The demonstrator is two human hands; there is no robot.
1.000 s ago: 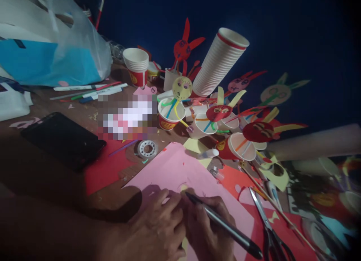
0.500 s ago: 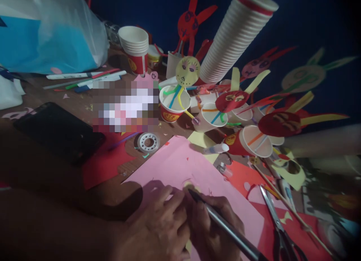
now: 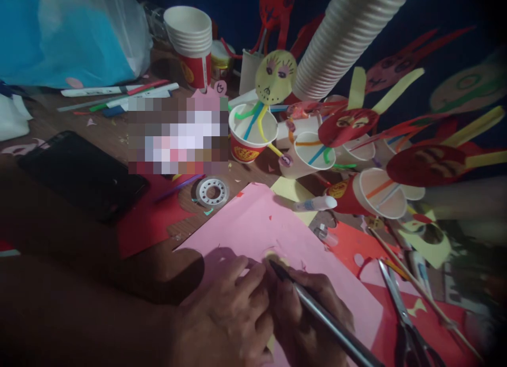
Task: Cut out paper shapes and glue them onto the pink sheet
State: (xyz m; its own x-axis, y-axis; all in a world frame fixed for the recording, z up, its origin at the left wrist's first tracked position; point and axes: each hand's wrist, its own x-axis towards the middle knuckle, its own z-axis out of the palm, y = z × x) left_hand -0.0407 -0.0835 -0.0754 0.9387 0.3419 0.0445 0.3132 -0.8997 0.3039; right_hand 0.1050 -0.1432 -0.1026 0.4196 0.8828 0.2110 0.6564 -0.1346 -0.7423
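My right hand (image 3: 317, 309) grips a dark, grey-barrelled pen (image 3: 335, 322), its dark tip pointing up and left close to a small yellow paper piece (image 3: 279, 258). Beside it my left hand (image 3: 229, 314) is closed, fingers bent and pressed down around the near side of that yellow piece, most of which the hands hide. Both hands rest over a large pink sheet (image 3: 253, 219) on the brown table. Scissors (image 3: 400, 309) lie on red paper to the right of my right hand.
Paper cups with coloured strips and paper faces, such as a yellow face (image 3: 276, 76), crowd the right. A tall cup stack (image 3: 348, 39) leans behind. A white tape ring (image 3: 213, 192), a glue stick (image 3: 315, 204), a black phone (image 3: 81, 174) and markers (image 3: 103, 90) lie around.
The view has tipped down and closer, so the cups sit higher and further right in it. Both hands keep nearly the same pose, the pen still at the yellow piece.
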